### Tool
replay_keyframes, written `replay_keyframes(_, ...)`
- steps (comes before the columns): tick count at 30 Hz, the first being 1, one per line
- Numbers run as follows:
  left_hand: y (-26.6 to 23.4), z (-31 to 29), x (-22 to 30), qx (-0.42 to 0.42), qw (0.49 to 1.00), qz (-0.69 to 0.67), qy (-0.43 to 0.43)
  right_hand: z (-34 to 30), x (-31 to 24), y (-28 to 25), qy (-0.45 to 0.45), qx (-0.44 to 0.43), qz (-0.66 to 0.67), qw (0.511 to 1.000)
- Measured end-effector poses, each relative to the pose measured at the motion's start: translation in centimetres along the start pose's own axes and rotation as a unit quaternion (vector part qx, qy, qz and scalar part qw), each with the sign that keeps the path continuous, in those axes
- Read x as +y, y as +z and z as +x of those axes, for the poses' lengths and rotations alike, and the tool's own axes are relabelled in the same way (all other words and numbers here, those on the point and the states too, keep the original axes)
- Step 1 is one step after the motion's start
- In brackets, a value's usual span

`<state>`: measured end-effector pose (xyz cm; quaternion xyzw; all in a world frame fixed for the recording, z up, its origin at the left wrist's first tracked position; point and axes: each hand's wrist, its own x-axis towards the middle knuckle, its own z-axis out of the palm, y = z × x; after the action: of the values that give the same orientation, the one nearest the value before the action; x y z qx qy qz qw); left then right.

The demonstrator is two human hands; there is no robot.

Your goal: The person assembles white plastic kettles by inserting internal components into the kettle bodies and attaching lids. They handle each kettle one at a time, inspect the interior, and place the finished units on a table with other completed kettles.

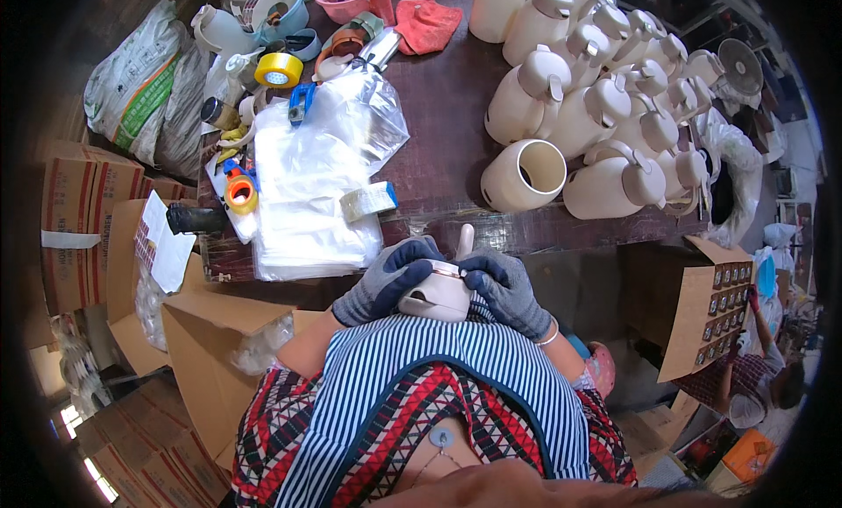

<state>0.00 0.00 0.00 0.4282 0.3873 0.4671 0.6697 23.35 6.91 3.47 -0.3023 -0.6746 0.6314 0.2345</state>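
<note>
Close to my apron, both gloved hands grip a cream jug lid section [436, 299] with a dark spout opening toward me. My left hand [386, 284] wraps its left side, thumb on top. My right hand [504, 290] pinches a small piece near its upper right edge; that piece is too small to make out. A cream lever or handle tip [466, 241] sticks up beyond my fingers. Whether a jug body lies under the lid section is hidden. On the table ahead stands a topless cream jug body [524, 176], its round mouth showing.
Several lidded cream jugs [605, 104] crowd the table's right side. Clear plastic bags [307, 218], a tape roll [278, 70] and a red cloth [427, 25] lie left to centre. An open carton [206, 324] stands left; a divided carton [710, 306] and another person [745, 381] are right.
</note>
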Motion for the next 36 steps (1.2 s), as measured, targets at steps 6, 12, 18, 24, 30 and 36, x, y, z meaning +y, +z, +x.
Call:
replay_keyframes(6, -0.9, 1.3, 0.4, 0.006, 0.980, 0.199, 0.002, 0.1, 0.1, 0.2, -0.027, 0.017, -0.088, 0.996)
replay_keyframes(12, -2.2, 2.5, -1.4, -0.055, 0.997, 0.045, -0.001, -0.1, -0.6, -0.4, 0.071, 0.042, 0.003, 0.997)
replay_keyframes(18, 1.3, -1.3, -1.2, 0.090, 0.995, -0.025, -0.036, -0.4, 0.8, 0.1, 0.109, 0.194, -0.012, 0.975)
replay_keyframes(24, 0.5, 3.9, -3.3, 0.200, 0.975, 0.096, 0.032, 3.8, -0.5, 2.9, -0.031, 0.224, -0.202, 0.953)
replay_keyframes(30, -0.1, 8.3, -2.1, 0.011, 0.948, -0.294, 0.122, 5.9, -3.6, 3.5, -0.166, 0.212, -0.468, 0.842)
replay_keyframes(36, -0.3, 10.3, -3.9, 0.024, 0.954, -0.265, 0.139, 6.0, -3.0, 3.3, -0.130, 0.211, -0.519, 0.818)
